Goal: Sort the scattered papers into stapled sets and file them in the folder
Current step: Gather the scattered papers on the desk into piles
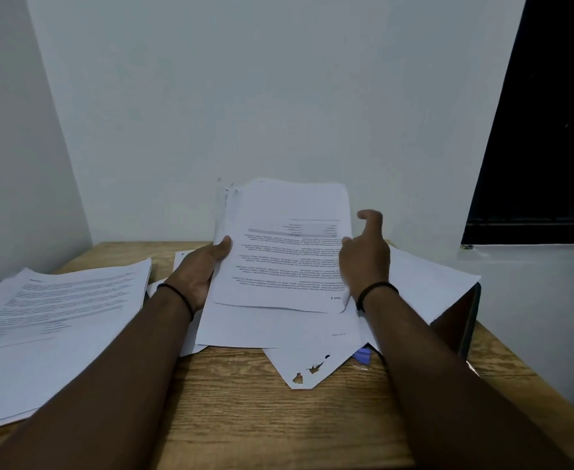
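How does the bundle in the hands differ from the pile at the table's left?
The held bundle is lifted and tilted, gripped by the left hand; the left pile lies flat, untouched. The held bundle's text reads upside down to the camera; the left pile's runs the other way. Both are white printed sheets.

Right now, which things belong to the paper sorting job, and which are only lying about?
Job: held sheaf, left hand, right hand, left stack, loose sheets.
Lying about: blue object, black wristbands, table.
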